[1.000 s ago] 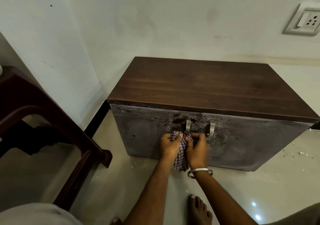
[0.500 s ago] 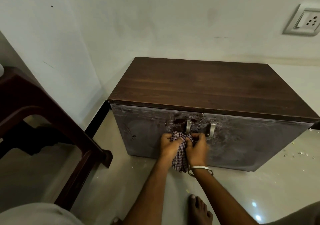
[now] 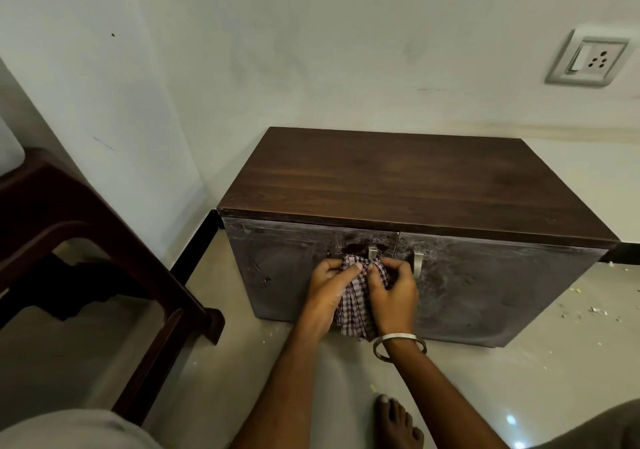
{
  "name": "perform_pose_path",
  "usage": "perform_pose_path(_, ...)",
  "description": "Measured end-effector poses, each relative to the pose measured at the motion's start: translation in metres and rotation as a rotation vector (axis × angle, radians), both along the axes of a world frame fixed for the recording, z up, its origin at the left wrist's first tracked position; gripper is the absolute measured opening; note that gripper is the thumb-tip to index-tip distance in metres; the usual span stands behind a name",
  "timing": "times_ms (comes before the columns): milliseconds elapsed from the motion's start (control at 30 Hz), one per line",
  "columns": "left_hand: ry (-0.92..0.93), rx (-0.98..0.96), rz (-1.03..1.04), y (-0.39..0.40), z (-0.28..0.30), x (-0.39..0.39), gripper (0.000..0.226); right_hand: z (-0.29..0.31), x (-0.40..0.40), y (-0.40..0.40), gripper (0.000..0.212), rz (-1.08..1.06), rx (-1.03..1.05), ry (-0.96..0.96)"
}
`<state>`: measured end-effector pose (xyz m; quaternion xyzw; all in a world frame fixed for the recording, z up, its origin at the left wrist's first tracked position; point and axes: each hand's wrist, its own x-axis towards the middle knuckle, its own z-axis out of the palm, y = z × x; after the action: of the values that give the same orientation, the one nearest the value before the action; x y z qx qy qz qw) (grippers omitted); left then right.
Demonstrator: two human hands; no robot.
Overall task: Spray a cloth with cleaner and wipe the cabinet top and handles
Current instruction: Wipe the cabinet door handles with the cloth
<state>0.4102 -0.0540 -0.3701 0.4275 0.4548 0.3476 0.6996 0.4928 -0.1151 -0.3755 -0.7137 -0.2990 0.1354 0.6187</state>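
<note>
Pale wall is backing the low cabinet (image 3: 415, 241), glossy floor (image 3: 519, 362) running under me. I'm working the handle step: both hands are bunching the checked cloth (image 3: 358, 296) around the left door handle (image 3: 372, 253). Left hand (image 3: 327, 294) is curling its fingers into the cloth's left side, right hand (image 3: 393, 298) is pinching the right side, bangle (image 3: 399, 344) sitting on that wrist. Cloth is wrapping the handle's lower part, only its top bracket is showing above my knuckles; loose end is hanging between my wrists. Second handle (image 3: 418, 263) is sitting just beside my right thumb, uncovered, looking like the next target: I'm judging a short shift right, re-wrap, rub along its length. Cabinet top (image 3: 415, 178) is lying beyond my hands, bare; can't tell whether it's wiped already. Doors are looking smeared and dusty. No spray bottle is showing in view. Clearances: dark chair (image 3: 86, 241) is standing well off my left hand, my bare foot (image 3: 398, 421) is planted near my right forearm, open floor to the right carrying scattered scraps (image 3: 595, 310). Top's front edge is overhanging just above my knuckles, so I'm expecting to watch that when lifting.
</note>
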Motion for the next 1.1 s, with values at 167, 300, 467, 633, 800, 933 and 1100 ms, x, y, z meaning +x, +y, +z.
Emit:
perform_pose_path(167,-0.086,-0.014,0.078,0.003,0.016,0.008,0.036,0.020,0.006,0.009,0.016,-0.007,0.024,-0.087)
perform_pose_path(300,-0.056,0.021,0.084,0.001,0.017,0.009,0.034,0.021,0.006,0.007,0.016,-0.052,0.008,-0.117)
perform_pose_path(467,-0.028,0.061,0.044,-0.001,0.020,0.012,0.033,0.016,0.004,0.007,0.016,-0.124,0.006,-0.068)
perform_pose_path(633,-0.080,-0.004,0.071,-0.001,0.011,0.006,0.034,0.018,0.000,0.006,0.017,-0.059,0.009,-0.204)
perform_pose_path(800,-0.051,0.032,0.046,-0.004,0.015,0.012,0.033,0.012,0.005,0.004,0.015,-0.091,0.022,-0.117)
perform_pose_path(933,-0.074,0.037,0.045,-0.005,0.015,0.011,0.029,0.012,0.003,0.004,0.015,-0.086,0.017,-0.129)
perform_pose_path(1100,-0.097,-0.007,0.044,-0.005,0.002,0.008,0.020,0.002,0.000,0.000,0.016,-0.033,0.018,-0.177)
